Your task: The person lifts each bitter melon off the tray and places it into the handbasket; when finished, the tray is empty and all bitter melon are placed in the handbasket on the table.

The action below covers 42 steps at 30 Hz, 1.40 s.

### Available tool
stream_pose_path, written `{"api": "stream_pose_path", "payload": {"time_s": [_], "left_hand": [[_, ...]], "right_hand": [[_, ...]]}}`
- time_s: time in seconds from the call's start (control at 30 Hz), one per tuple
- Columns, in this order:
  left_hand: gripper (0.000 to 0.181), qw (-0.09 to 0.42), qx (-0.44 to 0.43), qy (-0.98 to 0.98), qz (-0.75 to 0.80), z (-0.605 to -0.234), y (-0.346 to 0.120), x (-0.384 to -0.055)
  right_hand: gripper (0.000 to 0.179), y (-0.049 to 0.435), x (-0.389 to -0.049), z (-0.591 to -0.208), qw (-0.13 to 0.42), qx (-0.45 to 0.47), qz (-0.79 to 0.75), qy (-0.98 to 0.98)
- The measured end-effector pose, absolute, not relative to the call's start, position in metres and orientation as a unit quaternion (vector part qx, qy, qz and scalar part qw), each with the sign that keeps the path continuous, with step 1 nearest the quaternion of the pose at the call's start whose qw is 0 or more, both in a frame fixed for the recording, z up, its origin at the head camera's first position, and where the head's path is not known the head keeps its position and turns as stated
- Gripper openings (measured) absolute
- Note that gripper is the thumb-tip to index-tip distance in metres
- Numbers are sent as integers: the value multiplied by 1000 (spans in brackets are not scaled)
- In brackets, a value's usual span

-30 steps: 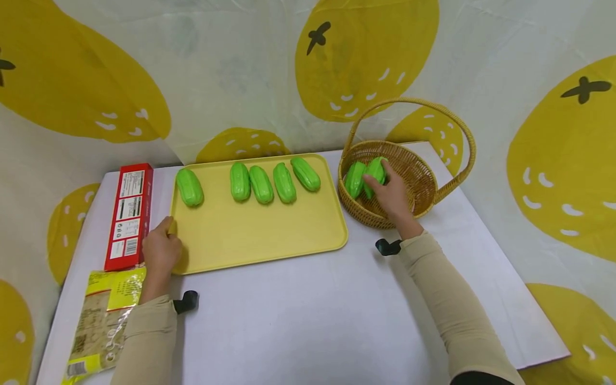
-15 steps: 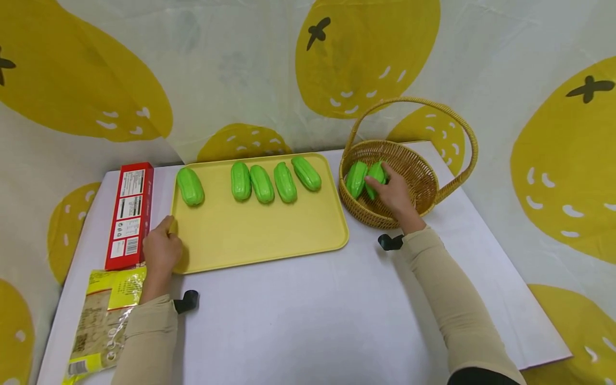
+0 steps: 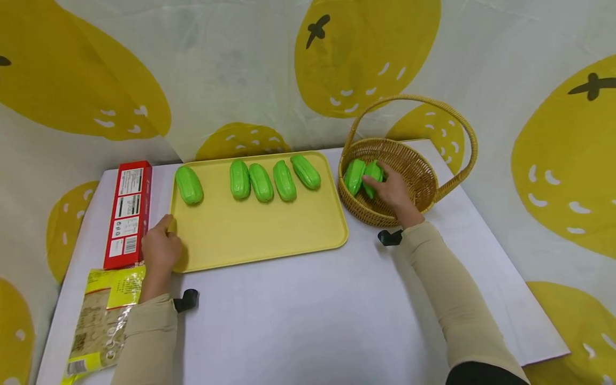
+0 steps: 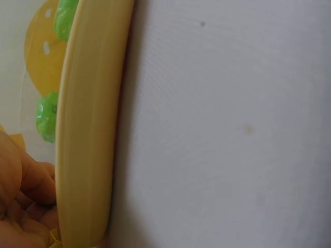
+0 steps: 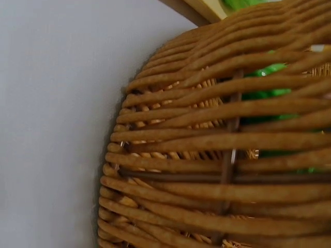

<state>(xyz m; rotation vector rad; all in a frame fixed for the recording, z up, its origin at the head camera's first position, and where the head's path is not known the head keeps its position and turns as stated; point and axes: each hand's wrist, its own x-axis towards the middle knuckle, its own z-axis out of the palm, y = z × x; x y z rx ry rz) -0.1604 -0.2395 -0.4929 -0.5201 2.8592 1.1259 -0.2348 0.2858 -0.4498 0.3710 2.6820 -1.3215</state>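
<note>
My right hand (image 3: 395, 191) reaches into the wicker basket (image 3: 422, 160), thumb and fingers around a green ridged toy vegetable (image 3: 372, 179). Beside it in the basket lies another green ridged toy vegetable (image 3: 354, 176). The right wrist view is filled by the basket's woven wall (image 5: 207, 139), with green showing through the gaps. At the left end of the yellow tray (image 3: 250, 235), my left hand (image 3: 161, 248) holds the rim; its curled fingers (image 4: 39, 181) show against the tray's side in the left wrist view. Along the tray's back lie several more green vegetables (image 3: 261, 183), one apart at the left.
Left of the tray stands a red box (image 3: 128, 214) with white label panels. A yellow and clear plastic packet (image 3: 103, 321) lies in front of it, partly under the left sleeve. The basket's tall handle (image 3: 469, 139) arches over its opening. A patterned cloth (image 3: 240, 80) hangs behind the white table (image 3: 298, 321).
The vegetable under my right hand has sunk slightly and tilted a little in the basket. My left hand and the tray have stayed put.
</note>
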Motion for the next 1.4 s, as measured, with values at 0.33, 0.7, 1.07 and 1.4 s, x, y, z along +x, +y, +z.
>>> {"api": "stream_pose_path", "payload": {"time_s": [0.33,0.7,1.07,1.4], "left_hand": [[57,16,-166,918,359,-492,-240,-161],[58,29,-171,915,363,-491,-243,-162],[57,-4,-161,918,363,-492,-242,-159],[56,-4,-164,915,369,-491,-242,-158]], "right_hand": [[84,290,-242,-454,86,101,-436,890],[87,285,-238,-448,116,80,-400,905],[89,286,-234,-449,118,78,-406,903],[90,285,-229,-444,130,89,-417,895]]}}
